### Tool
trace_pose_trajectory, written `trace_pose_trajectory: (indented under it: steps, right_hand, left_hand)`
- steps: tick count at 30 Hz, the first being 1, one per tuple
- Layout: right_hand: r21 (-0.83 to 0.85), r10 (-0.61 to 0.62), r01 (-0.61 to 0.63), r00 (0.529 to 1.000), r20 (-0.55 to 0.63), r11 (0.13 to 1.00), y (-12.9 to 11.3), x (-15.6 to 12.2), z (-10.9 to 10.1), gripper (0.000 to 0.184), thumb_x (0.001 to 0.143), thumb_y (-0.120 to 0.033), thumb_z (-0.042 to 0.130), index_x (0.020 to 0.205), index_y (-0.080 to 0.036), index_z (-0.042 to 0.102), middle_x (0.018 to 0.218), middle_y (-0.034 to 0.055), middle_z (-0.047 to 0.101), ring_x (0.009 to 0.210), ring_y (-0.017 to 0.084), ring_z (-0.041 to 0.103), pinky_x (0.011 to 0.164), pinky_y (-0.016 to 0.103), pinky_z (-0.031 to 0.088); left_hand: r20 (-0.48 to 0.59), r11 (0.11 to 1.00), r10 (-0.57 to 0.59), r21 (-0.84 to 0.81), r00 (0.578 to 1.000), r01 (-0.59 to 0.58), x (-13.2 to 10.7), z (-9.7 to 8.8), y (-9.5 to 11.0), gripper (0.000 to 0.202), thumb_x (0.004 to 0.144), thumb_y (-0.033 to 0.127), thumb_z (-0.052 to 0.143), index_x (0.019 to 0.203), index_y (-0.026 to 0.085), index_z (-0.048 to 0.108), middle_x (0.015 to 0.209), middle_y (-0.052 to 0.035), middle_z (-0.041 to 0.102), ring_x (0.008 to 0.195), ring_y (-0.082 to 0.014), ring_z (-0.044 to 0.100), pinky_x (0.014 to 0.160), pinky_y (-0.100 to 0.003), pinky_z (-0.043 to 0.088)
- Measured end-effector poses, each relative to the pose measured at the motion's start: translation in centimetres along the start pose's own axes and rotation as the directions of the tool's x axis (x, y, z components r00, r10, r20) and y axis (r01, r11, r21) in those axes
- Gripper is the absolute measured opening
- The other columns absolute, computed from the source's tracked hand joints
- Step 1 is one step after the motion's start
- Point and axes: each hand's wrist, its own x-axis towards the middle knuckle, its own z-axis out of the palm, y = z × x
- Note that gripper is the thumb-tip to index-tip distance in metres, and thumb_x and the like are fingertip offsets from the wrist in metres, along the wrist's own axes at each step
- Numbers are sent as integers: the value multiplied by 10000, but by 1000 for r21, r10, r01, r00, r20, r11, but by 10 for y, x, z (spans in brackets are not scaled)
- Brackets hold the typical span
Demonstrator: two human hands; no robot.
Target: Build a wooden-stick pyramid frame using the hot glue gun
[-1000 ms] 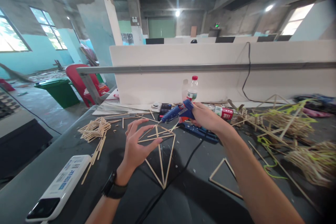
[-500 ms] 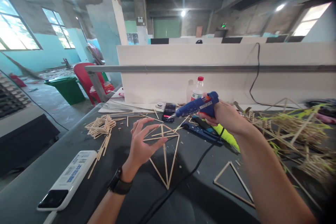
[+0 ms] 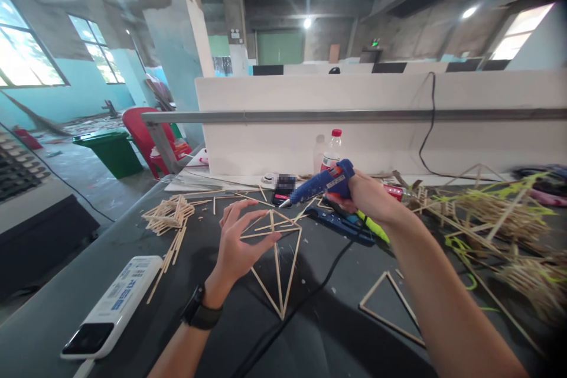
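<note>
My right hand (image 3: 370, 195) grips a blue hot glue gun (image 3: 321, 183), its nozzle tilted down to the left. The nozzle tip points at the top joint of a frame of thin wooden sticks (image 3: 290, 274); whether it touches cannot be made out. My left hand (image 3: 241, 239), with a dark watch on the wrist, holds this frame, index fingertip by the top joint and thumb against the middle stick. The palm hides the frame's left corner. The gun's black cord (image 3: 305, 310) runs across the table beside the frame.
A stick triangle (image 3: 374, 292) lies at right. Loose sticks (image 3: 170, 212) and a white device with a dark screen (image 3: 113, 307) are at left. Behind stand a phone (image 3: 283, 198) and a red-capped bottle (image 3: 333, 150). A blue tool (image 3: 339, 227) and stick bundles (image 3: 514, 207) lie rightward.
My right hand has moved the glue gun left and down, bringing its nozzle close to the frame's top joint. My left hand and the frame have stayed put.
</note>
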Motion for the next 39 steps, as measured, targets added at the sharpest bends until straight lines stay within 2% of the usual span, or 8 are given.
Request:
trace_pose_trajectory:
  steps: [3, 7, 14, 20, 24, 31, 36, 39]
  right_hand:
    - [55, 48, -45, 998, -49, 997, 5, 4, 1, 300, 949, -448, 479, 754, -220, 498, 561, 11, 522, 494, 142, 527, 424, 228, 356]
    - [11, -85, 84, 987, 137, 996, -3, -3, -1, 418, 985, -461, 403, 664, -210, 496, 469, -30, 377, 431, 108, 352, 431, 238, 305]
    - [300, -58, 6, 985, 163, 954, -9, -7, -10, 420, 938, -484, 326, 615, -227, 408, 479, -10, 380, 412, 114, 288, 412, 260, 242]
    - [415, -116, 25, 974, 196, 909, -11, -11, -17, 123, 818, -315, 494, 766, -204, 504, 566, -17, 413, 483, 120, 324, 436, 247, 237]
    - [269, -194, 128, 952, 237, 955, -14, -16, -18, 147, 875, -329, 623, 949, -225, 551, 685, -19, 467, 575, 130, 407, 498, 253, 338]
    - [-301, -269, 285, 958, 94, 910, -20, -19, -13, 330, 977, -529, 477, 908, -230, 601, 860, 41, 621, 813, 203, 586, 753, 332, 464]
    - [-290, -259, 241, 965, -26, 926, -17, -24, 4, 349, 1009, -525, 381, 858, -234, 502, 761, -4, 542, 688, 166, 573, 660, 315, 473]
    - [-294, -262, 222, 960, -102, 930, -20, -31, 15, 333, 970, -536, 456, 857, -231, 524, 666, -31, 506, 556, 138, 499, 531, 288, 431]
  left_hand:
    - [0, 1000, -4, -5, 1000, 4, -1, 0, 0, 370, 750, 386, 814, 1077, 265, 691, 1241, -73, 615, 1190, -280, 542, 1026, -491, 416]
    - [-3, 1000, -7, -8, 1000, 7, -1, 1, -1, 369, 746, 385, 816, 1073, 267, 693, 1238, -71, 618, 1189, -283, 545, 1031, -491, 413]
    - [-7, 1000, -4, 0, 1000, 4, -1, 1, -1, 370, 744, 382, 817, 1075, 271, 696, 1231, -69, 623, 1189, -286, 543, 1027, -491, 410]
    - [-1, 1000, -5, -1, 1000, 5, -1, 1, -1, 365, 749, 371, 815, 1076, 263, 693, 1234, -72, 620, 1195, -284, 537, 1030, -484, 409]
    - [-2, 1000, 3, -12, 1000, -3, 0, 1, -2, 367, 751, 365, 814, 1083, 266, 691, 1226, -68, 618, 1187, -277, 542, 1032, -475, 417]
    - [-5, 1000, -3, -12, 1000, 3, -1, 1, -1, 360, 745, 364, 817, 1069, 265, 693, 1220, -68, 623, 1181, -280, 545, 1027, -477, 420]
    - [-1, 1000, -9, -20, 1000, 9, 0, 1, -2, 363, 745, 366, 818, 1072, 271, 694, 1225, -67, 622, 1180, -281, 544, 1025, -482, 418]
    - [3, 1000, -22, -19, 1000, 22, 0, 1, -2, 362, 742, 376, 820, 1064, 269, 695, 1221, -71, 622, 1173, -285, 548, 1017, -487, 419]
